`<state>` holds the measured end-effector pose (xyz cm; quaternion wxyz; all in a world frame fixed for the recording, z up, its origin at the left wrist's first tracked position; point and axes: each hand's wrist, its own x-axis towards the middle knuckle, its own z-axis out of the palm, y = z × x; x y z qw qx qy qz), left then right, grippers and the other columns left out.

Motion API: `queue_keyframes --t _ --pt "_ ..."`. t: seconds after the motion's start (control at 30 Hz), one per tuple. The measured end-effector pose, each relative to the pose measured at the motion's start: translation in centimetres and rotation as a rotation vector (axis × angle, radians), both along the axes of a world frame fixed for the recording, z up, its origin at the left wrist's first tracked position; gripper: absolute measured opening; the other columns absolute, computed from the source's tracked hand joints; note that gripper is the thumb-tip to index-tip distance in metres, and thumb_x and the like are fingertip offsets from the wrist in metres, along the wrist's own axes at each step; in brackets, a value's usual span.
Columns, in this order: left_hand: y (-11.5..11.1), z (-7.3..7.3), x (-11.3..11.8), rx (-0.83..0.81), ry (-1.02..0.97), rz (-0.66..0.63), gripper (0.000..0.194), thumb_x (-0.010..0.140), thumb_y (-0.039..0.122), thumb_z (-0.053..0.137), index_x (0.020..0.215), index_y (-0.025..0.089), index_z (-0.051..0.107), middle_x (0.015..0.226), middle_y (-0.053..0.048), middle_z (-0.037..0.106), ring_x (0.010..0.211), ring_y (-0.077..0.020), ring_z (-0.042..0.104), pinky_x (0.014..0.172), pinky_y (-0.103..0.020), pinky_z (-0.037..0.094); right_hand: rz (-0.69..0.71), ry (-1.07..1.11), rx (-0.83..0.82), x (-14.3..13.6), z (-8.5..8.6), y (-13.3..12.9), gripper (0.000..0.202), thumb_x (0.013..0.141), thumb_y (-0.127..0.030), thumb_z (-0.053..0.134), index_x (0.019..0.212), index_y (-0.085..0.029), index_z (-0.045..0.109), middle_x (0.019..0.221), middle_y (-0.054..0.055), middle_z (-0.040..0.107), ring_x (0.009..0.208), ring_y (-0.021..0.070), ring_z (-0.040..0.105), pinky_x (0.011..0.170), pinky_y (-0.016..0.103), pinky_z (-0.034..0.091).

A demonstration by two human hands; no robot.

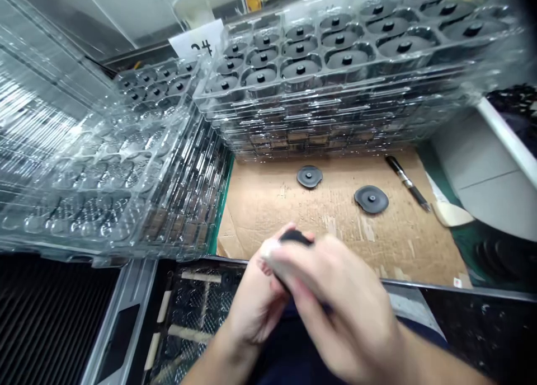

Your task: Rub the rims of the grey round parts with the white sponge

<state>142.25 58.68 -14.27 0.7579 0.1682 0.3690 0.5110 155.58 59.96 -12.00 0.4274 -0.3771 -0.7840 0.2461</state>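
My left hand (pixel 262 298) is closed around a dark piece (pixel 296 238), which looks like one of the black plastic discs. Only its upper edge shows; fingers hide the rest. Over it lies my right hand (pixel 339 301), blurred, its fingers curled against the same spot. Something pale is at its fingertips, and whether it grips a tool as well I cannot make out. Beyond the hands, two black discs with small raised centres lie on the cardboard sheet (pixel 260 206): one disc (pixel 309 176) farther off, another disc (pixel 371 198) to the right.
A black marker (pixel 406 182) and a cream-coloured flat tool (pixel 452 214) lie at the right. Stacked clear trays (pixel 335 102) filled with discs stand behind the cardboard. More clear trays (pixel 126 172) rise on the left. A white bin (pixel 495 161) borders the right side.
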Motion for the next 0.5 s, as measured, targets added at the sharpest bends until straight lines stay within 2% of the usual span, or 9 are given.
queue_keyframes --t 0.1,0.23,0.3,0.4,0.5 --pt "0.0 0.3 -0.1 -0.032 -0.006 -0.025 0.057 0.054 0.026 0.079 0.108 0.025 0.059 0.109 -0.003 0.064 0.097 -0.0202 0.062 0.084 -0.026 0.050 0.029 0.001 -0.052 0.4 0.1 -0.6 0.031 0.081 -0.008 0.046 0.110 -0.016 0.053 0.090 0.004 0.064 0.077 0.0131 0.057 0.071 0.028 0.047" --pt "0.1 0.6 0.6 -0.043 0.011 -0.044 0.051 0.058 0.025 0.077 0.107 0.025 0.061 0.101 -0.002 0.067 0.096 -0.0159 0.062 0.088 -0.022 0.046 -0.086 -0.016 -0.003 0.5 0.5 0.3 0.030 0.084 -0.013 0.044 0.113 -0.014 0.051 0.096 0.006 0.063 0.081 0.0157 0.057 0.074 0.032 0.046" --pt "0.3 0.9 0.7 -0.025 -0.007 -0.069 0.050 0.057 0.028 0.077 0.105 0.024 0.062 0.101 -0.002 0.067 0.097 -0.0162 0.061 0.091 -0.024 0.044 -0.029 -0.003 -0.003 1.0 0.4 0.3 0.030 0.084 -0.014 0.045 0.113 -0.015 0.051 0.092 0.005 0.063 0.080 0.0155 0.057 0.076 0.032 0.046" --pt "0.6 1.2 0.6 -0.065 -0.012 -0.107 0.057 0.050 0.033 0.080 0.104 0.026 0.063 0.105 -0.002 0.066 0.096 -0.0200 0.062 0.089 -0.029 0.047 0.040 -0.054 -0.057 2.8 -0.2 -0.6 0.028 0.082 -0.012 0.046 0.108 -0.019 0.054 0.083 0.002 0.063 0.073 0.0134 0.057 0.069 0.028 0.047" --pt "0.8 0.8 0.9 -0.123 0.008 -0.116 0.062 0.044 0.031 0.083 0.103 0.026 0.064 0.103 -0.002 0.066 0.095 -0.0189 0.062 0.084 -0.024 0.048 -0.099 -0.162 -0.096 4.2 -0.4 -0.8 0.031 0.082 -0.012 0.046 0.111 -0.019 0.054 0.086 0.003 0.062 0.073 0.0140 0.056 0.064 0.029 0.045"
